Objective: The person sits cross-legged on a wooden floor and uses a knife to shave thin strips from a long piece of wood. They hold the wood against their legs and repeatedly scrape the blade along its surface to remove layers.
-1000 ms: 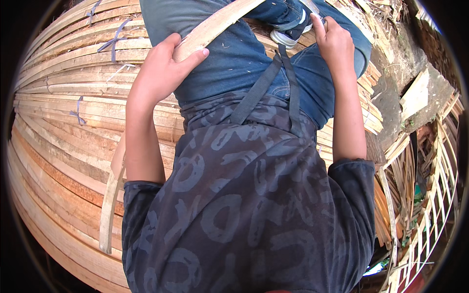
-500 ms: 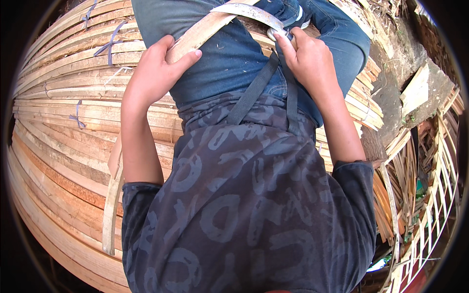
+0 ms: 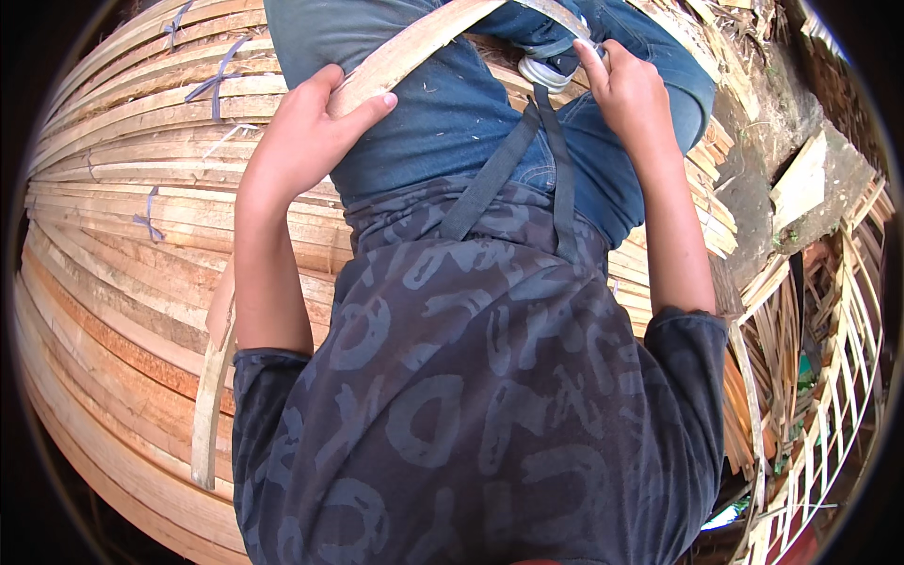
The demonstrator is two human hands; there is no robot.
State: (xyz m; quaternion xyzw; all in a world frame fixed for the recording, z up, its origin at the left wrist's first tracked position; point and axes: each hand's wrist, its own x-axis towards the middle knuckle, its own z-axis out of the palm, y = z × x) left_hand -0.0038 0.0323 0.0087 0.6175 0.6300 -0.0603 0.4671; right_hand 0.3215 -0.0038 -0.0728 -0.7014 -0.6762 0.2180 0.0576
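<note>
My left hand [image 3: 303,137] grips the near end of a pale wooden slat [image 3: 412,55], thumb on top. The slat slants across my jeans-covered thigh [image 3: 377,155] and runs out of the picture at the far edge. To the right, my right hand [image 3: 633,94] is closed on the handle of a curved knife, with the index finger stretched along it. Its metal blade [image 3: 559,14] arcs leftward toward the slat; the picture's top edge cuts it off, so I cannot tell whether it touches the wood. My fingers hide most of the handle.
Long wooden slats [image 3: 122,330], some tied with purple strips [image 3: 216,83], lie stacked on the left. A short loose piece [image 3: 209,414] rests beside my left elbow. At the right are a stone slab [image 3: 838,179], wood scraps and a pale lattice [image 3: 829,414].
My right hand has moved away from my body and to the right, taking the knife blade along. My left hand and the slat have barely shifted.
</note>
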